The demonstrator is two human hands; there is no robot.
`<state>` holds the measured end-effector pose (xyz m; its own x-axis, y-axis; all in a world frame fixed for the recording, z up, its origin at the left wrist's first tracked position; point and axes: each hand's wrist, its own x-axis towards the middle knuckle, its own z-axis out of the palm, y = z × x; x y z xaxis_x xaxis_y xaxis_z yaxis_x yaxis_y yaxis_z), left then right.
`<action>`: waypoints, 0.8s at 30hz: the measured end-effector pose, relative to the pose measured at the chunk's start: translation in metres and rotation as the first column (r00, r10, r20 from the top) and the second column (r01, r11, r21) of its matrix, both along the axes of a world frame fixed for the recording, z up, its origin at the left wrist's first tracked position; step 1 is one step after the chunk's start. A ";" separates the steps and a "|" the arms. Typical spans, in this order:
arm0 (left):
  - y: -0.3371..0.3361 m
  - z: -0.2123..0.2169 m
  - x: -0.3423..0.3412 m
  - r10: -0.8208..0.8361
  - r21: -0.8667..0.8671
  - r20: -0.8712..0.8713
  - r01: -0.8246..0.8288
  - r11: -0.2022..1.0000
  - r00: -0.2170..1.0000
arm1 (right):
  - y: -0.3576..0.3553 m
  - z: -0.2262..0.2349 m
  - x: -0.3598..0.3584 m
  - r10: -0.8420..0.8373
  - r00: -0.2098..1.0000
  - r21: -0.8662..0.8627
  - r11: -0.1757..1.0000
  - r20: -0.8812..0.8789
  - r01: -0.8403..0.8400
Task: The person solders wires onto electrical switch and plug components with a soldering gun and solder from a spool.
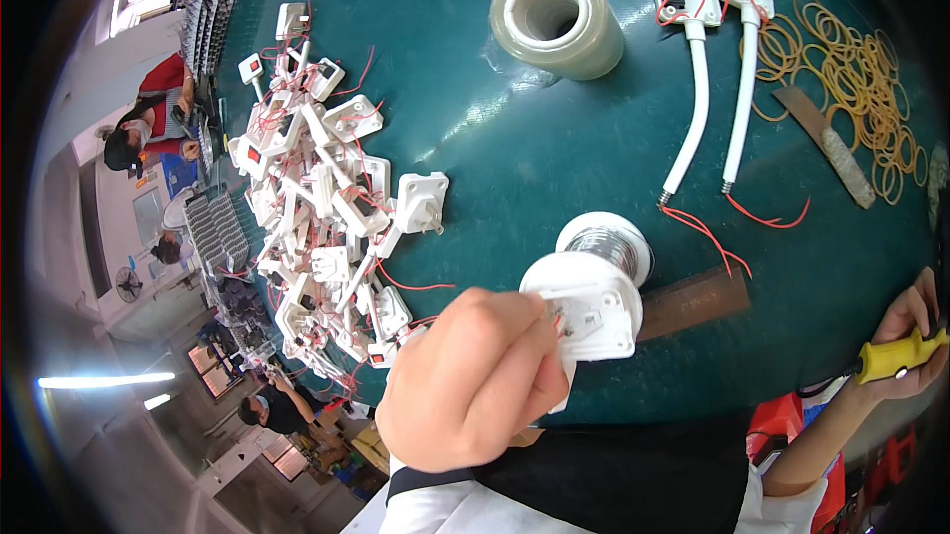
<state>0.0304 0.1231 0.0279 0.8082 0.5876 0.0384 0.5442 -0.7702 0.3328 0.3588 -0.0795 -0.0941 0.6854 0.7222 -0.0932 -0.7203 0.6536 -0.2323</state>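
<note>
My left hand [475,376] is closed in a pinch on a small white plastic housing [599,324], whose open inner side shows bits of red wire and metal. Directly behind the housing lies a white spool [645,255] wound with silvery wire, partly hidden by it. Out at the right edge, my right hand [920,308] is wrapped round a yellow-handled tool [891,358]; its working end is not visible. Left of my left hand spreads a heap of white plug housings [332,197] with red wires.
A roll of clear tape [559,24] stands at the back of the green table [445,49]. Two white housings with stems [698,89] lie far right, beside yellow rubber bands [841,59] and a tape-wrapped blade [826,146]. A brown strip [698,304] lies near the spool. Other people work at left.
</note>
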 end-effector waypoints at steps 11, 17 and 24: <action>-0.022 0.034 -0.061 0.055 -0.203 0.034 -0.047 0.978 0.998 | 0.007 -0.003 -0.014 0.038 0.996 0.117 0.992 0.077 -0.047; -0.026 -0.023 -0.085 0.028 -0.225 -0.036 -0.036 0.974 0.999 | 0.013 -0.002 -0.014 0.048 0.992 0.168 0.983 0.118 -0.068; -0.040 0.013 -0.121 0.417 -0.582 0.687 0.106 0.807 0.595 | 0.023 0.000 -0.028 0.084 0.979 0.109 0.988 0.184 -0.106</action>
<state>-0.0908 0.0835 0.0409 0.5122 0.8274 0.2304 -0.0233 -0.2547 0.9667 0.3306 -0.0562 -0.0939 0.6111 0.7834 0.1132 -0.7344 0.6145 -0.2883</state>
